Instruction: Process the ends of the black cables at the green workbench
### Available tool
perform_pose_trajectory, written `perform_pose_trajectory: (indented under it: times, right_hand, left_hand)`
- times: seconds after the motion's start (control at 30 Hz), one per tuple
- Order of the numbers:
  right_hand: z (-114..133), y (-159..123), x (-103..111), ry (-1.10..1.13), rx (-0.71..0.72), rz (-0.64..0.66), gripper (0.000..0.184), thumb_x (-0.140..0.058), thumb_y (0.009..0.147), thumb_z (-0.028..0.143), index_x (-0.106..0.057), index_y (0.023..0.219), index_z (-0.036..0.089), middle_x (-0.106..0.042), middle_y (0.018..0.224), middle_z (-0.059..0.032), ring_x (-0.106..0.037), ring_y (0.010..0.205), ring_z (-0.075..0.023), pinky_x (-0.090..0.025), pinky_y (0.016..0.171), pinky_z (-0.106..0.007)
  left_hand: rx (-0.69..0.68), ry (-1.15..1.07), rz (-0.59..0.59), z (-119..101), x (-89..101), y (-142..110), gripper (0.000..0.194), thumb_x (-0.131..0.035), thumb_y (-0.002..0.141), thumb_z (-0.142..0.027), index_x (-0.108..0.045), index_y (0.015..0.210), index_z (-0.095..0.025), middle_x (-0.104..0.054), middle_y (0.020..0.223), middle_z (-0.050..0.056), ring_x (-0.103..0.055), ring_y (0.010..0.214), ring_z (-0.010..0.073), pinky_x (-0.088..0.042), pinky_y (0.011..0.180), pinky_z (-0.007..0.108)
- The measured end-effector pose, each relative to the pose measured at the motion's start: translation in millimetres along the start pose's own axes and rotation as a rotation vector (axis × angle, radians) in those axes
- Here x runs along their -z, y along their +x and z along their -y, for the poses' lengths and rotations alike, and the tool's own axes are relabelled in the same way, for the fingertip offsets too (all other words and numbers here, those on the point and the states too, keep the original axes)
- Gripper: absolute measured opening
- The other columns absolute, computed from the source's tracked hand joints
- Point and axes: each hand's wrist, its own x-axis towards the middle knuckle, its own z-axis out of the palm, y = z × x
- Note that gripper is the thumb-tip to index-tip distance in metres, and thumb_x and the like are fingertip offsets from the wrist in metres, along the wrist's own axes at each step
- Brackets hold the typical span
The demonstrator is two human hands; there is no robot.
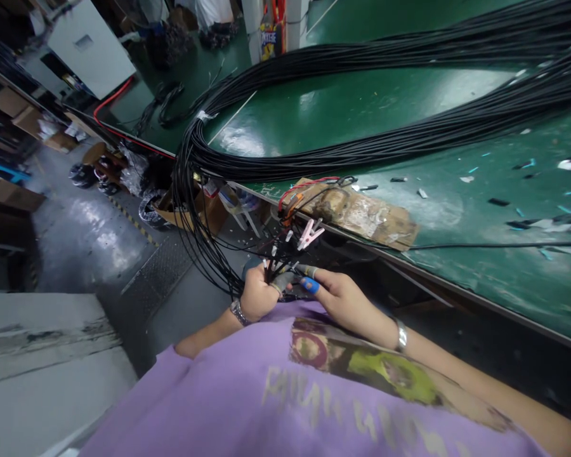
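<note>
Close in front of my purple shirt, my left hand [257, 295] is closed around the ends of several black cables [204, 244]. Some of these ends have pale tips and stick up above the thumb, which wears a greyish cover. My right hand [345, 298], with blue tape on one finger, meets the left at the cable ends. Its thumb and forefinger pinch a black cable end, partly hidden by the fingers. Just beyond the hands, at the table's edge, is a pale pink clip [310, 235]. The cables run up from my left hand into a long tied coil [285, 166].
The coil lies across a green table [352, 95]. A worn wooden block [366, 216] with red and black wires sits at the near edge. Cable scraps [498, 202] litter the right side. Below the table stands a cardboard box [212, 212]; a white cabinet [92, 47] is at far left.
</note>
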Motion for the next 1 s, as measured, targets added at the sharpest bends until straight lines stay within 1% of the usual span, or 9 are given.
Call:
perform_pose_trajectory:
  times: [0.17,0.3,0.43,0.57,0.63,0.7,0.8,0.9,1.0]
  right_hand:
    - [0.3,0.0,-0.2,-0.041,-0.015,0.013,0.038,-0.045,0.088,0.045,-0.072,0.089,0.019,-0.073,0.08,-0.0053,-0.065,0.073,-0.0214,-0.052,0.068,-0.032]
    - [0.2,-0.1,-0.6,-0.071,-0.053,0.028,0.039,-0.044,0.088,0.045,-0.072,0.088,0.016,-0.071,0.077,-0.006,-0.064,0.072,-0.0214,-0.052,0.068,-0.032]
    - [-2.6,-0.5,0.2,-0.053,-0.062,0.026,0.039,-0.045,0.087,0.046,-0.072,0.087,0.017,-0.071,0.077,-0.0049,-0.063,0.071,-0.0209,-0.051,0.066,-0.031]
    - [-7.0,-0.8,1.3,-0.073,-0.081,0.009,0.036,-0.049,0.085,0.045,-0.072,0.084,0.017,-0.069,0.071,-0.0038,-0.061,0.069,-0.0208,-0.051,0.066,-0.031]
    - [-7.6,-0.6,1.2,-0.072,-0.079,0.008,0.036,-0.05,0.085,0.045,-0.071,0.083,0.017,-0.069,0.071,-0.004,-0.061,0.069,-0.0207,-0.051,0.066,-0.031]
    - [-6.7,-0.2,0.9,-0.072,-0.073,0.014,0.037,-0.049,0.085,0.046,-0.071,0.083,0.017,-0.069,0.071,-0.0042,-0.061,0.069,-0.0206,-0.051,0.066,-0.031]
    - [-4.3,0.5,0.6,-0.068,-0.061,0.032,0.039,-0.047,0.086,0.047,-0.072,0.084,0.017,-0.069,0.071,-0.0044,-0.062,0.069,-0.0208,-0.051,0.065,-0.031]
    - [-3.2,1.2,0.9,-0.064,-0.063,0.048,0.037,-0.047,0.086,0.044,-0.072,0.086,0.017,-0.069,0.072,-0.0047,-0.063,0.071,-0.0216,-0.051,0.067,-0.032]
    - [-4.3,1.5,1.4,-0.068,-0.058,0.065,0.035,-0.048,0.086,0.042,-0.073,0.089,0.017,-0.07,0.074,-0.0042,-0.062,0.07,-0.021,-0.051,0.066,-0.031]
  left_hand:
    - [-0.126,0.105,-0.017,12.7,2.9,0.5,0.024,-0.068,0.071,-0.036,-0.061,0.064,-0.014,-0.062,0.059,0.001,-0.051,0.053,0.0098,-0.041,0.053,0.021]
    - [-0.206,0.178,-0.03,18.6,5.3,0.0,0.021,-0.065,0.074,-0.031,-0.059,0.062,-0.014,-0.06,0.058,0.001,-0.051,0.055,0.0106,-0.041,0.056,0.022]
    - [-0.232,0.215,-0.023,19.9,5.5,-0.4,0.024,-0.065,0.074,-0.034,-0.059,0.062,-0.014,-0.057,0.056,0.0,-0.049,0.055,0.0106,-0.041,0.058,0.023]
    - [-0.239,0.172,-0.028,18.4,2.8,-1.1,0.026,-0.07,0.071,-0.039,-0.061,0.07,-0.014,-0.057,0.062,-0.001,-0.048,0.059,0.0105,-0.042,0.06,0.022]
    - [-0.24,0.145,-0.037,16.6,2.0,-1.1,0.029,-0.072,0.068,-0.041,-0.06,0.07,-0.015,-0.057,0.063,-0.001,-0.048,0.06,0.0106,-0.042,0.06,0.022]
    - [-0.217,0.088,0.0,13.6,2.3,-0.8,0.033,-0.071,0.068,-0.044,-0.058,0.065,-0.015,-0.055,0.06,-0.001,-0.048,0.059,0.0103,-0.042,0.059,0.022]
    - [-0.107,-0.037,0.115,6.9,5.3,0.8,0.04,-0.07,0.067,-0.05,-0.052,0.058,-0.015,-0.049,0.049,-0.003,-0.043,0.048,0.0074,-0.038,0.049,0.02]
    - [0.034,-0.121,0.207,1.8,10.1,3.7,0.046,-0.07,0.064,-0.053,-0.047,0.053,-0.015,-0.044,0.042,-0.006,-0.033,0.034,0.0036,-0.026,0.036,0.018]
    - [0.129,-0.216,0.287,1.5,14.4,7.7,0.047,-0.071,0.061,-0.055,-0.047,0.053,-0.015,-0.043,0.04,-0.006,-0.026,0.029,0.0015,-0.016,0.031,0.018]
